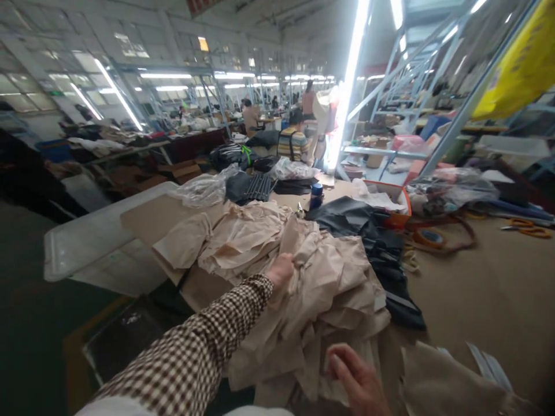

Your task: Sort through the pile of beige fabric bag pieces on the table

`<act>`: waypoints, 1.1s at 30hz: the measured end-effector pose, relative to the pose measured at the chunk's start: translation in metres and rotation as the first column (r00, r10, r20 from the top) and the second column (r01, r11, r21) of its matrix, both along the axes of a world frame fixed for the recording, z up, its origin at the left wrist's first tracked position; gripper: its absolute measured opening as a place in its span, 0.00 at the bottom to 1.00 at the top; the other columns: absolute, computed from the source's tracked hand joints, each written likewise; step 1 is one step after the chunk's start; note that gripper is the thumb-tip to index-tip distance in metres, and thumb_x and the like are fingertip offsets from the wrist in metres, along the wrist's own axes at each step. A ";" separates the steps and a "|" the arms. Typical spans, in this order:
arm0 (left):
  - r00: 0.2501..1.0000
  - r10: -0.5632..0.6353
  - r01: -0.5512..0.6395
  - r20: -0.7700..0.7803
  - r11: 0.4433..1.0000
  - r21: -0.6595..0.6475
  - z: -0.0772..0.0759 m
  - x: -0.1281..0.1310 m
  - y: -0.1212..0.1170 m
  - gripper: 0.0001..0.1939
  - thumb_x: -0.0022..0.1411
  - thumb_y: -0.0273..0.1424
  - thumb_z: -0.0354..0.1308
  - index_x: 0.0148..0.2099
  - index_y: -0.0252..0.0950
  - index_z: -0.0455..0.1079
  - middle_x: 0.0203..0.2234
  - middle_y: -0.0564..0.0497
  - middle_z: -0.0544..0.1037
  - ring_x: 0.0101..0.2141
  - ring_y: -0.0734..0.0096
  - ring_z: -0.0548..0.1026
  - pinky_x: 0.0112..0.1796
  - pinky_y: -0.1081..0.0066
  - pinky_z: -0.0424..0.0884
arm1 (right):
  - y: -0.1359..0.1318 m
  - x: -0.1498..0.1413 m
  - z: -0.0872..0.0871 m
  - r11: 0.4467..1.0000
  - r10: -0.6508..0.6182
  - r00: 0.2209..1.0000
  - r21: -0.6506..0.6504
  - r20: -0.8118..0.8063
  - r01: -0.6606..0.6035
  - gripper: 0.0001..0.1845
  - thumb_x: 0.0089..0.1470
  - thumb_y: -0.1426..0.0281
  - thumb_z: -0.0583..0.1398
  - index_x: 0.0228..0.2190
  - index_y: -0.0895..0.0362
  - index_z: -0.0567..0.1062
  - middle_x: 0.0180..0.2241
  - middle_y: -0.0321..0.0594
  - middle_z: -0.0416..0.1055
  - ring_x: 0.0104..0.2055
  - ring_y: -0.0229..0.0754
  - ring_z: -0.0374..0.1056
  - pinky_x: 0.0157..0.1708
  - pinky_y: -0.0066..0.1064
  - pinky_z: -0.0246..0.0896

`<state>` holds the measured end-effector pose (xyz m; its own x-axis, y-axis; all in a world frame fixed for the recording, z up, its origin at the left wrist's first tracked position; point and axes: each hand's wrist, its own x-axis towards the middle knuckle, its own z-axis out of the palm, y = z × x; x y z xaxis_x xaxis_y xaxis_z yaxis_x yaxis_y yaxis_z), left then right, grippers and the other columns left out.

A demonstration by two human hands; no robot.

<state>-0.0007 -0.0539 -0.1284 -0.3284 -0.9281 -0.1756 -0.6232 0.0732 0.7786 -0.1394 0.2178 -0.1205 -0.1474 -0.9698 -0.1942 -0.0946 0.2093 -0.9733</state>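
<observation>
A heap of crumpled beige paper-like sheets (pixel 277 254) covers the near part of a brown worktable (pixel 485 289). My left hand (pixel 281 270), in a brown checked sleeve, reaches into the heap and is closed on a fold of the beige sheets. My right hand (pixel 358 381) sits low at the bottom edge, fingers stretched flat over the near end of the same heap, holding nothing. Black fabric pieces (pixel 368 231) lie just right of the heap.
A white plastic tray (pixel 87 237) sticks out at the table's left. A dark blue bottle (pixel 316 196), an orange box (pixel 396 214), tape rolls (pixel 429 237) and orange scissors (pixel 526 229) lie further back. Other people work at distant tables (pixel 295 138). A blue metal rack (pixel 433 86) stands right.
</observation>
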 end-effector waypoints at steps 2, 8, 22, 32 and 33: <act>0.992 0.041 -0.035 -0.121 0.998 0.054 0.001 0.013 -0.005 0.09 0.59 0.26 0.53 0.39 0.28 0.73 0.38 0.37 0.77 0.44 0.56 0.74 0.48 0.63 0.66 | -0.017 0.020 0.009 0.995 0.092 0.995 -0.029 -0.033 -0.093 0.23 0.56 0.50 0.56 0.30 0.57 0.73 0.23 0.35 0.62 0.27 0.38 0.60 0.29 0.28 0.58; 0.760 0.150 0.111 -0.633 0.929 0.354 0.016 0.070 0.013 0.14 0.61 0.34 0.55 0.46 0.30 0.71 0.32 0.44 0.79 0.31 0.67 0.76 0.37 0.69 0.72 | -0.055 0.023 0.019 0.994 -0.069 0.995 -0.088 -0.069 0.063 0.20 0.55 0.52 0.58 0.31 0.57 0.73 0.24 0.36 0.66 0.28 0.39 0.62 0.29 0.28 0.59; 0.466 0.701 -0.239 -0.540 0.687 0.686 -0.031 0.117 0.065 0.07 0.58 0.26 0.56 0.40 0.33 0.71 0.35 0.44 0.78 0.37 0.65 0.76 0.43 0.66 0.72 | -0.121 0.020 -0.044 0.971 -0.210 0.919 0.037 -0.334 0.236 0.21 0.41 0.49 0.58 0.21 0.56 0.70 0.20 0.39 0.69 0.28 0.47 0.66 0.28 0.34 0.61; 0.762 0.082 -0.062 -0.642 0.997 0.054 0.059 0.083 0.095 0.10 0.56 0.35 0.57 0.38 0.35 0.71 0.26 0.51 0.73 0.26 0.74 0.66 0.29 0.74 0.64 | -0.097 -0.025 0.031 0.927 -0.373 0.829 -0.198 -0.417 0.318 0.27 0.44 0.44 0.58 0.23 0.57 0.72 0.19 0.36 0.66 0.25 0.41 0.62 0.25 0.29 0.57; 0.749 0.041 -0.052 -0.662 0.999 0.002 0.076 0.078 0.101 0.09 0.56 0.35 0.57 0.38 0.35 0.72 0.27 0.50 0.73 0.27 0.73 0.67 0.30 0.73 0.65 | -0.098 -0.022 0.036 0.919 -0.386 0.825 -0.250 -0.413 0.305 0.28 0.44 0.43 0.58 0.23 0.57 0.73 0.18 0.36 0.66 0.25 0.41 0.62 0.25 0.30 0.57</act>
<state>0.0769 0.0476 -0.0520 -0.3137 -0.9459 0.0833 0.0440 0.0732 0.9964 -0.1611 0.1197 -0.0850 -0.5094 -0.8501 0.1333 -0.4778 0.1506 -0.8655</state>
